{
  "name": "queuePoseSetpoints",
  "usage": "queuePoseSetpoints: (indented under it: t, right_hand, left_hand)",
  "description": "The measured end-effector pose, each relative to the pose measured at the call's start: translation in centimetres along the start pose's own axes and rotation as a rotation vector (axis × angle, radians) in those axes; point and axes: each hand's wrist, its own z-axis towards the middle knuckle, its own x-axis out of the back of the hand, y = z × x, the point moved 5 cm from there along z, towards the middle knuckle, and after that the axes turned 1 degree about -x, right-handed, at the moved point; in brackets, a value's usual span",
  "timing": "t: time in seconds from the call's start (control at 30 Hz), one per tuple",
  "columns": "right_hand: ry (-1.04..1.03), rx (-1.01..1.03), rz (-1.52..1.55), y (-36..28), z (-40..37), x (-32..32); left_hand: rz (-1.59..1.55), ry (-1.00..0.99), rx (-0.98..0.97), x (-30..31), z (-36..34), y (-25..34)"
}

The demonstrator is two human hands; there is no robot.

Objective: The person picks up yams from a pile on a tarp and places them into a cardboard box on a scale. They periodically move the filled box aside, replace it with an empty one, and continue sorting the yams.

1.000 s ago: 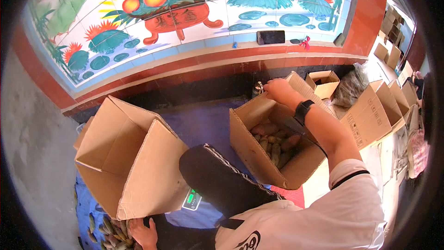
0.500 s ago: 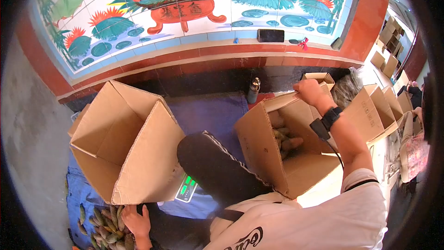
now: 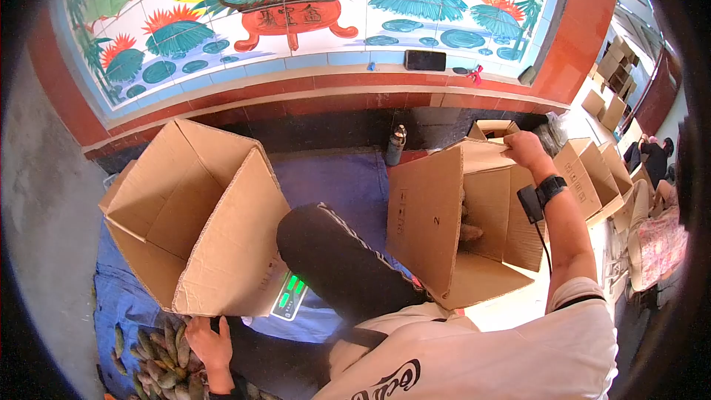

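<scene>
Head view: left of the scale (image 3: 289,297), left fingers (image 3: 198,332), thumb apart, lie beside tubers (image 3: 158,363); right of it, right fingers (image 3: 516,143) pinch a tilted brown box (image 3: 422,233).

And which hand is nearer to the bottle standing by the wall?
Right: the right hand holds a box, right of the bottle; the left hand is farther, lower left, by the vegetables.

The right hand (image 3: 526,150) is gripping at far right, its arm (image 3: 570,241) pointing outward; the left hand (image 3: 210,347) is lying near left, thumb (image 3: 224,327) apart.
</scene>
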Motion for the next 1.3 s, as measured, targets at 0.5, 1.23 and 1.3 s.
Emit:
queuePoseSetpoints:
  t: [0.5,1.23,1.3]
  right_hand:
    - [-0.052,-0.375,-0.073,7.6,-2.5,-2.2]
    - [-0.242,-0.657,-0.181,21.6,-5.9,-10.4]
    - [-0.074,-0.52,-0.165,17.6,-1.5,-9.4]
  left_hand:
    - [-0.059,-0.015,0.051,0.0,-0.1,-0.2]
    - [-0.015,-0.09,0.08,-0.1,0.1,-0.4]
    - [0.054,-0.002,-0.004,0.2,-0.1,0.2]
